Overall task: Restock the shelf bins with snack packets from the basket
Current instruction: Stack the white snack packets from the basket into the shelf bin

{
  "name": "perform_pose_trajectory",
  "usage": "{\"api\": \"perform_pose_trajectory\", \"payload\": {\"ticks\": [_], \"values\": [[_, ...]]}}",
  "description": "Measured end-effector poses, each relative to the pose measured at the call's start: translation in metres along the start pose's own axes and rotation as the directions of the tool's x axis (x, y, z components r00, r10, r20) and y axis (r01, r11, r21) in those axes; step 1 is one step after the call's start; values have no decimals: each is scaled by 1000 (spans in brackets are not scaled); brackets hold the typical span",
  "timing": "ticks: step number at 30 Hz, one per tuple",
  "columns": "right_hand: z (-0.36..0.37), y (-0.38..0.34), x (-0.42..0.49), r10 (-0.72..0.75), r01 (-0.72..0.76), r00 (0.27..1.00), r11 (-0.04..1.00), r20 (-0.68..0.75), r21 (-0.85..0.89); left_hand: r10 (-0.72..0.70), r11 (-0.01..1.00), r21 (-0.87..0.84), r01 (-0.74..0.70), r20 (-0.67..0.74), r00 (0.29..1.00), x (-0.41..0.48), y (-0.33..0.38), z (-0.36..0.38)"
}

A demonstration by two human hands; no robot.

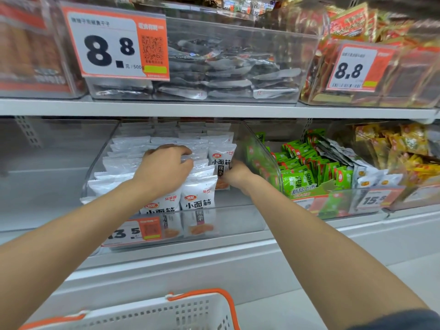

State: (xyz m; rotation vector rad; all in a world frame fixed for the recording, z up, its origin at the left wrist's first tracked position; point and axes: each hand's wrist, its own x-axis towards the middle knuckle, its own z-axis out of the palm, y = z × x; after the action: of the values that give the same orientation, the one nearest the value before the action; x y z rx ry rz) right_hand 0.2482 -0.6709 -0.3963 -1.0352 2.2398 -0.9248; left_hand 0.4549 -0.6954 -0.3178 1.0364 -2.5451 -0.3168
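Two hands reach past the basket [190,313] into the clear bin [238,222]: the left hand [164,167], curled over the white packets [123,160], should brace the row while the right hand [234,173], pinching an upright packet [220,158], seats it squarely alongside.

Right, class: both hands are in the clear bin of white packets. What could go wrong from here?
1. The right hand holds an upright packet beside a bare gap in the clear bin; released, it may topple.
2. The left hand grips the packet rows; they could slump once let go.
3. The front packets rise above the bin's front wall and might tip out.
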Motion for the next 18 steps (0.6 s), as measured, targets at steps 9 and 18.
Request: {"api": "perform_pose_trajectory", "payload": {"ticks": [9,18], "values": [[-40,-17,-79,-84,53,967,990,-241,-133,28,997,-63,-42,-210,977,-12,9,-7],[3,-46,-202,-497,511,776,856,-390,-74,-163,935,-347,77,-227,960,-103,10,-28]]}}
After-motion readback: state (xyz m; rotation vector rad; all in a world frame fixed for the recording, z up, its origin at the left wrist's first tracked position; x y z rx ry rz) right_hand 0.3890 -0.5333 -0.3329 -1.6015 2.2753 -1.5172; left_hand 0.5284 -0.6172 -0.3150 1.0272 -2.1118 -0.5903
